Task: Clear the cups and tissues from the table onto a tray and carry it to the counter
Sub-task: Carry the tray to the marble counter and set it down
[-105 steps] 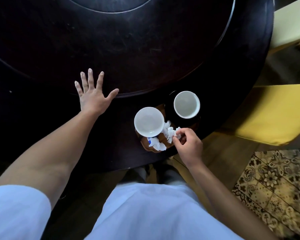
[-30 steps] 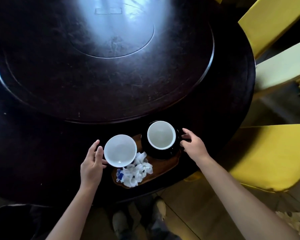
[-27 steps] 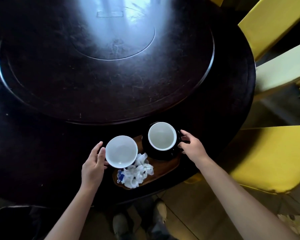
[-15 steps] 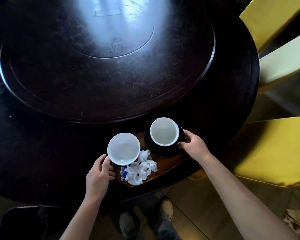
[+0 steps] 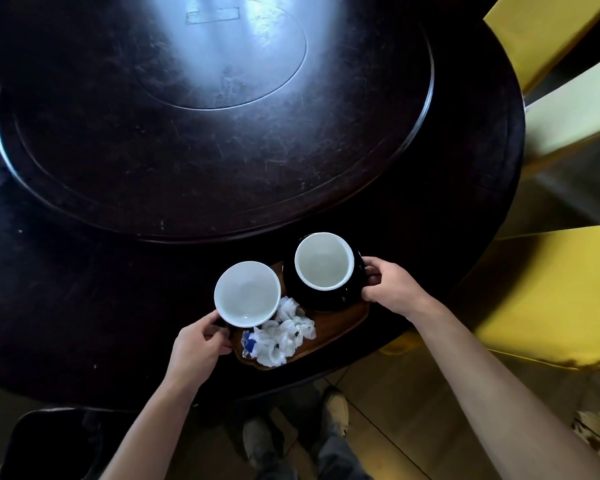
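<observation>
Gleaming dark round table, yellow chairs, wooden floor

The 2 cups are covering most of the wooden tray, so only its near strip and right corner are showing. The left hand is hiding the tray's end at 8 o'clock, and its fingertips are disappearing under the white cup. The right hand is masking the dark cup at 3 o'clock, so whether it is gripping a handle, the saucer or the tray cannot be told. The tissues are carrying blue marks too small to read. The table is running off the frame at 9 and 12 o'clock. The yellow chairs are being cut at 3 o'clock. Both forearms are leaving the bottom edge.
</observation>
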A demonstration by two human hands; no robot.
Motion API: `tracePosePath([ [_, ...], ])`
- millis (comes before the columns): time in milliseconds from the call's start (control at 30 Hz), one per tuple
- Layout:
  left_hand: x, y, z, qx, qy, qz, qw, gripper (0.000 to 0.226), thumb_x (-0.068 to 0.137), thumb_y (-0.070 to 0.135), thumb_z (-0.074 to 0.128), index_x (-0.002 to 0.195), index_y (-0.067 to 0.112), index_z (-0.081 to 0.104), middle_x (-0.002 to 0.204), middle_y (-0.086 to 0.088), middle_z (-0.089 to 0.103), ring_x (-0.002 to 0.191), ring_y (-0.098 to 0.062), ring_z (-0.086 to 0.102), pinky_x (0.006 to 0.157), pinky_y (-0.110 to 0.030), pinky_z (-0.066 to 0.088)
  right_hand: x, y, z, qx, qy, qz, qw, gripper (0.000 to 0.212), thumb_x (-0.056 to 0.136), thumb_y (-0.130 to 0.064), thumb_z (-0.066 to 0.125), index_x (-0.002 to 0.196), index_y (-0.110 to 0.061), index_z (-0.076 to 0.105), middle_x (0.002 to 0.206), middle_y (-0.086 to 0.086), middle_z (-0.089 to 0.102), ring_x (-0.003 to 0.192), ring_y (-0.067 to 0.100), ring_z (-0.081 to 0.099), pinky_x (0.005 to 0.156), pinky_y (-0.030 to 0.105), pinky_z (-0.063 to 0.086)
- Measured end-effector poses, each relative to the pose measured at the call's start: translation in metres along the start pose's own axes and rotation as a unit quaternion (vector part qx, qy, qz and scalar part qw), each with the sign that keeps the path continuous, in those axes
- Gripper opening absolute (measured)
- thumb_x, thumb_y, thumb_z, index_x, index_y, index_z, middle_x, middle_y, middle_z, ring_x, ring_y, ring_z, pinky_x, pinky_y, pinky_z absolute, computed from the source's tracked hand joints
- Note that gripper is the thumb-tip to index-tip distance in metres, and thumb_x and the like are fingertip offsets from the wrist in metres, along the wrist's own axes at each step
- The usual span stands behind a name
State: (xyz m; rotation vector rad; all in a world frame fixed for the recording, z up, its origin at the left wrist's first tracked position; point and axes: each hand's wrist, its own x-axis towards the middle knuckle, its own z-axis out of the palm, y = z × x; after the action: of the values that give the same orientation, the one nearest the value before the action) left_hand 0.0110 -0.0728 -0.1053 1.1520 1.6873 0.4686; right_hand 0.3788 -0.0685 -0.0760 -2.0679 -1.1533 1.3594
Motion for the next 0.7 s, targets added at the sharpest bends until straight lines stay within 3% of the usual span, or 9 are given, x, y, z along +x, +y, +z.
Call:
tracePosePath([
  [133, -0.004, 0.004, 0.001, -0.024, 0.0, 0.005, 1.0, 0.046, 0.099, -0.003, 0.06, 0.139, 0.018, 0.066, 0.087, -0.01, 0.078, 0.077, -0.021, 0.077, 0.081, -0.04, 0.064, 0.007, -0.001, 0.003, -0.049, 0.002, -0.012, 0.999, 0.083, 0.076, -0.001, 0.077, 0.15, -0.024, 0.045, 0.117, -0.006, 0.067, 0.109, 0.014, 0.065, 0.101, 0.038, 0.054],
  [267, -0.008, 0.011, 0.008, -0.063, -0.007, 0.011, 0.998, 0.037, 0.099, 0.003, 0.066, 0.125, 0.027, 0.072, 0.095, -0.013, 0.077, 0.085, -0.033, 0.077, 0.081, -0.048, 0.064, 0.011, 0.003, 0.004, -0.047, 0.012, -0.007, 0.999, 0.08, 0.081, -0.002, 0.076, 0.151, -0.025, 0.045, 0.123, -0.001, 0.065, 0.117, 0.018, 0.063, 0.105, 0.039, 0.052],
  [400, -0.011, 0.015, 0.007, -0.132, -0.03, 0.0, 0.991, 0.036, 0.101, -0.003, 0.06, 0.132, 0.013, 0.068, 0.107, -0.012, 0.078, 0.096, -0.023, 0.078, 0.071, -0.031, 0.064, 0.012, 0.0, 0.006, -0.05, 0.024, -0.017, 0.998, 0.073, 0.082, -0.003, 0.075, 0.147, -0.025, 0.05, 0.112, -0.003, 0.066, 0.112, 0.019, 0.065, 0.103, 0.036, 0.052],
  [700, -0.012, 0.023, 0.005, -0.163, -0.067, -0.012, 0.984, 0.042, 0.104, -0.004, 0.053, 0.138, 0.02, 0.061, 0.107, 0.005, 0.08, 0.096, -0.015, 0.077, 0.068, -0.027, 0.063, 0.024, 0.003, -0.002, -0.019, -0.011, 0.006, 1.0, 0.078, 0.081, 0.005, 0.072, 0.149, -0.023, 0.047, 0.095, -0.004, 0.065, 0.098, 0.018, 0.069, 0.1, 0.04, 0.055],
])
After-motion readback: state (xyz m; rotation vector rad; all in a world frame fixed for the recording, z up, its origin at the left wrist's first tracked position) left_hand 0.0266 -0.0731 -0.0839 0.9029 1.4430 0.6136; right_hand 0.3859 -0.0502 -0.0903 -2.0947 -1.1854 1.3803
